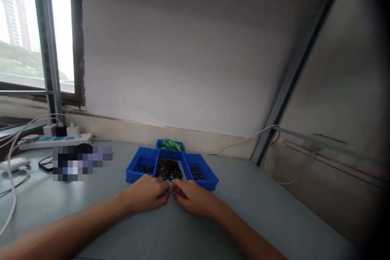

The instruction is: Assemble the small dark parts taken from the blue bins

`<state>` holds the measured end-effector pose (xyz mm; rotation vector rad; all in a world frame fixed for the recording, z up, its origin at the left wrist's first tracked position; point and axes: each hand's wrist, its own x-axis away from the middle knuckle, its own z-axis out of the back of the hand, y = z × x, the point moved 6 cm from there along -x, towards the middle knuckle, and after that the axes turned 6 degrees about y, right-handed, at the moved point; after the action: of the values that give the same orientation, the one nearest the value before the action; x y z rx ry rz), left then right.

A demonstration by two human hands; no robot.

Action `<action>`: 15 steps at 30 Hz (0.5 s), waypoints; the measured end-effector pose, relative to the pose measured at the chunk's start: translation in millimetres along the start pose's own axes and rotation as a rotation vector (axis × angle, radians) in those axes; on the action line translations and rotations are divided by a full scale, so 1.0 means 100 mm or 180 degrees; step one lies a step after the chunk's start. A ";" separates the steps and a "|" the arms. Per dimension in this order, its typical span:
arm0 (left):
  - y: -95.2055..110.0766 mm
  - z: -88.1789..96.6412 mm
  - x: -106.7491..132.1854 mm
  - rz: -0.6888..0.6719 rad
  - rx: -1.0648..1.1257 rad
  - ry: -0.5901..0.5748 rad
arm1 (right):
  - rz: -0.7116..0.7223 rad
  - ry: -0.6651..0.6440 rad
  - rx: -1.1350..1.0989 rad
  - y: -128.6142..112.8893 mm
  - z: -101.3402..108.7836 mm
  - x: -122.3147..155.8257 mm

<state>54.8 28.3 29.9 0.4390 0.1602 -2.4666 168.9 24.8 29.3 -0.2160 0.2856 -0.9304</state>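
In front of the blue bins, my left hand (148, 193) and my right hand (193, 197) meet with fingertips almost touching. Both are closed in a pinch. A tiny, thin metallic-looking piece (171, 192) shows between them, too small to name. Just beyond lies a middle bin heaped with small dark, shiny parts (169, 168). The left blue bin (134, 176) has a few black pieces in it, partly behind my left hand. Small metallic parts (196, 172) lie in the right blue bin (210, 183).
A smaller blue bin with green plastic bags (171, 145) stands behind the others. On the left are a white power strip (68, 141) with plugs, a white charger (14, 165), cables and a blurred-out item (79, 160). A metal post (265, 146) rises at the back right.
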 end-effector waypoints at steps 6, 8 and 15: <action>0.01 0.00 -0.01 -0.0024 -0.0004 -0.0027 | -0.0011 0.0023 0.0059 -0.01 0.01 0.00; 0.00 -0.02 0.00 0.0007 -0.0027 -0.0041 | -0.0003 0.0009 0.0066 0.00 0.00 0.00; -0.02 -0.05 0.00 0.0016 -0.0067 -0.0053 | -0.0023 -0.0003 0.0028 0.01 -0.01 0.00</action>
<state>55.0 30.9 25.5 0.4092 0.1780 -2.4606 169.2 25.4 28.2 -0.2095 0.2801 -0.9385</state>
